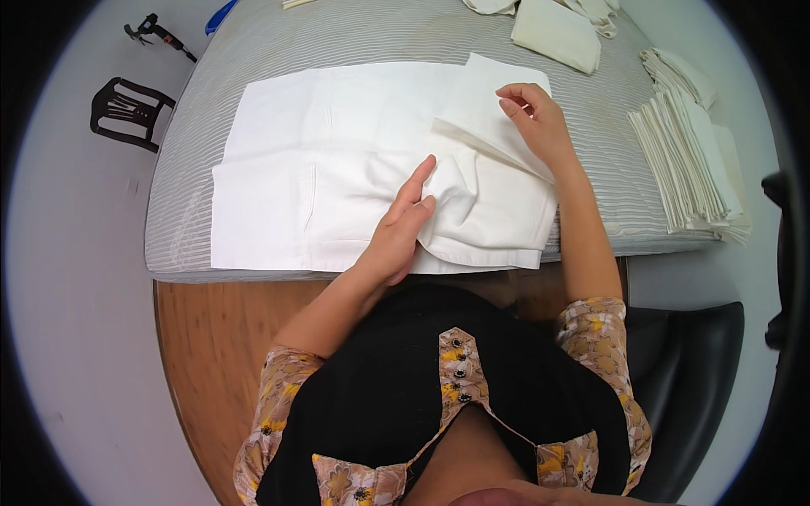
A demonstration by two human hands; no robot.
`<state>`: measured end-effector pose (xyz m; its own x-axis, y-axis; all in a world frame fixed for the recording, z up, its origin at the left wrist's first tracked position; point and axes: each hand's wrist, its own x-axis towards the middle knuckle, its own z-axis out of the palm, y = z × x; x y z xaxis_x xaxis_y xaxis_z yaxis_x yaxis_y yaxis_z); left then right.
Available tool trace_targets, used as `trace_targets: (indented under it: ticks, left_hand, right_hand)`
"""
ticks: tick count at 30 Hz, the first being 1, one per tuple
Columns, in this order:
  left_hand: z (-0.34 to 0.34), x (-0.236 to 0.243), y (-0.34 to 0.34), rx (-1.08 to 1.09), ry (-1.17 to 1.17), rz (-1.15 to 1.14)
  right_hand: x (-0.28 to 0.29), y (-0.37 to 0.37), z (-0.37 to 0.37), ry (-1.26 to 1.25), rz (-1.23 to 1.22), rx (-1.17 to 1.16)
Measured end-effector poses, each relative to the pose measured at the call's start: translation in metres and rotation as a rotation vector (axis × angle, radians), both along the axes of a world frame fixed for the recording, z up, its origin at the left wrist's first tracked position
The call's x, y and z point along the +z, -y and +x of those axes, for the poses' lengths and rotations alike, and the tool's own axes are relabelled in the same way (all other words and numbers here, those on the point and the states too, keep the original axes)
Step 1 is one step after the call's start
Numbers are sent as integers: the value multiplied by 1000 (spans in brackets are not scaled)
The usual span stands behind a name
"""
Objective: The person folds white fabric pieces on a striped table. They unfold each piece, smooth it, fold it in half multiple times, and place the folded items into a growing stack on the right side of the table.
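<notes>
A large white cloth (270,169) with stitched seams lies spread across a striped, padded table in front of me. My left hand (400,229) grips a bunched fold of it near the front edge, thumb and fingers closing around the fabric. Just right of that hand, the cloth rises in wrinkles. Over the far right corner hovers my right hand (537,122), its fingers loosely curled and a gap between thumb and fingertips. Beside its wrist, a turned-back flap (489,143) of the white cloth stands up a little.
Folded cream cloths form a tall stack (688,160) at the table's right edge. More cream cloth (557,34) lies at the far right on the striped table (190,185). A dark chair (131,110) stands beyond the left side, and a black padded seat (683,371) is near my right elbow.
</notes>
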<state>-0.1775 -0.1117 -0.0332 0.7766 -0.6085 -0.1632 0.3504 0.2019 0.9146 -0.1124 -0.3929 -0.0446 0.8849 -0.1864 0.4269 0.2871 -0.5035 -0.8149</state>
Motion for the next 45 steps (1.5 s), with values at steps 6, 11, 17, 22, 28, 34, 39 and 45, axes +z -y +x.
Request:
trace_targets:
  ticks: [6, 11, 17, 22, 28, 34, 39, 45]
  left_hand:
    - [-2, 3, -20, -106, 184, 42]
    - [-6, 16, -52, -312, 501, 67]
    - [-8, 21, -61, -444, 579, 99]
    - [-5, 16, -66, -583, 550, 141]
    - [-2, 11, -76, -528, 610, 11]
    - [-6, 12, -81, -507, 609, -63]
    - [-11, 16, -102, -385, 660, -13]
    - [-45, 27, -138, 105, 847, 87]
  right_hand:
    - [-14, 25, 80, -162, -478, 8]
    - [-17, 32, 122, -199, -640, 113]
    - [-26, 25, 150, -373, -727, -82]
    - [-33, 25, 171, -554, -733, -301]
    - [-38, 39, 195, -641, -715, -287]
    - [-43, 43, 200, -493, -764, -298]
    - [-9, 16, 201, -189, -620, -199]
    - [53, -77, 215, 65, -400, 59]
